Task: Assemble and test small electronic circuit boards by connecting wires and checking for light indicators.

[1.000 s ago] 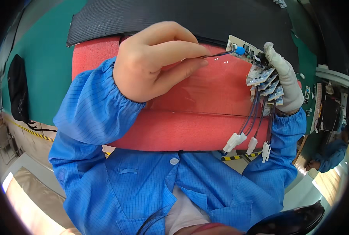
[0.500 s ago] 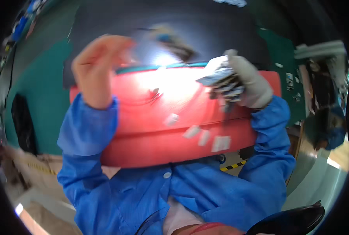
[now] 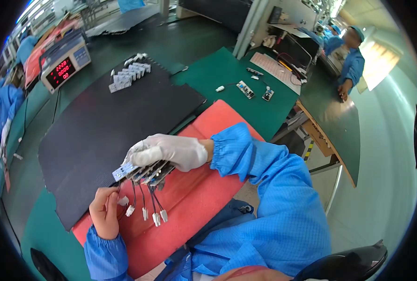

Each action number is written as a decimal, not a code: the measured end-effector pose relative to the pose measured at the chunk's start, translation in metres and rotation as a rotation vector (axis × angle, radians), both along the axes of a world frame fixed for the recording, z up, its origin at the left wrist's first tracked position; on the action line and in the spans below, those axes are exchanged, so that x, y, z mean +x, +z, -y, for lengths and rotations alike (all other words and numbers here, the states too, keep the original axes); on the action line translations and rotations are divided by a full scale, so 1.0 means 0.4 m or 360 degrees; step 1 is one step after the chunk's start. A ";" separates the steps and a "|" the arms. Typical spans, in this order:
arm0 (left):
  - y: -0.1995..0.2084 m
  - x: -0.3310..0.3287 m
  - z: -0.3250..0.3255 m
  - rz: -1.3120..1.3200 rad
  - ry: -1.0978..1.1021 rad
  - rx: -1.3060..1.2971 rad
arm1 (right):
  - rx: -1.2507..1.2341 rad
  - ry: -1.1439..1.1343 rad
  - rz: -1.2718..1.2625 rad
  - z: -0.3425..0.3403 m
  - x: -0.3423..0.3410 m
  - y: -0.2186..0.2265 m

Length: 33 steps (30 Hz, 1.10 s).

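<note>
My right hand (image 3: 168, 152), in a white glove, is closed round a stack of circuit boards (image 3: 154, 174) held above the red pad (image 3: 182, 199). Several dark wires hang from the boards, with white connectors (image 3: 157, 219) at their ends. Just below the stack's left end is my bare left hand (image 3: 105, 211). Its thumb and forefinger pinch a dark wire (image 3: 119, 188), and a white connector (image 3: 123, 201) hangs beside the fingertips. The glove hides the upper part of the boards.
A row of boards (image 3: 129, 77) lies at the far end of the black mat (image 3: 96, 122). Loose boards (image 3: 245, 90) rest on the green mat (image 3: 208, 75). A meter with red digits (image 3: 63, 70) stands far left. A person (image 3: 346, 58) is at the far right.
The view has swung toward the right. My left hand, raised and apart before, is now at the wires under the stack. The blurred board in front of me no longer shows there.
</note>
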<state>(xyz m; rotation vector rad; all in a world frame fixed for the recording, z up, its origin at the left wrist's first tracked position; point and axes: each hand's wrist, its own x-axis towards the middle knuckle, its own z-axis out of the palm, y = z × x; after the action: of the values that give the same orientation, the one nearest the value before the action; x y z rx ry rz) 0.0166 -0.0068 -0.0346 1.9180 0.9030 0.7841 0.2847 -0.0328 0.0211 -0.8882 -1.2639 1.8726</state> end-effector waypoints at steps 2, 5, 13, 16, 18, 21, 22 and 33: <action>0.007 0.010 0.006 0.0183 0.0004 -0.0135 | 0.0347 -0.0074 0.0230 -0.011 -0.005 -0.010; 0.025 0.017 0.015 0.0361 0.0112 -0.0160 | 0.0199 -0.0095 0.0467 -0.014 -0.005 -0.031; -0.005 0.025 0.025 0.0421 0.0200 -0.0045 | 0.0398 0.0083 0.0453 0.012 0.003 -0.005; -0.005 0.034 0.036 0.0419 0.0319 -0.0067 | 0.0456 0.0075 0.0454 0.008 0.007 -0.004; -0.011 0.037 0.043 0.0409 0.0405 0.0063 | 0.0681 0.0063 0.0554 0.002 0.011 -0.001; -0.021 0.010 0.056 0.0151 0.0344 0.0371 | 0.0918 0.0086 0.0599 0.000 0.010 0.001; -0.014 0.010 0.059 0.0022 0.0341 0.0483 | 0.1001 0.0048 0.0652 0.009 0.020 0.005; -0.022 0.036 0.053 0.0065 0.0272 0.0745 | 0.0238 -0.0106 0.0713 -0.009 0.036 -0.022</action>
<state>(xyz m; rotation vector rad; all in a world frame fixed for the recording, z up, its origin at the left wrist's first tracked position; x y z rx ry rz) 0.0311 -0.0278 -0.0432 2.2328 0.9245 1.2173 0.2989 -0.0291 0.0122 -1.2966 -1.5915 1.5512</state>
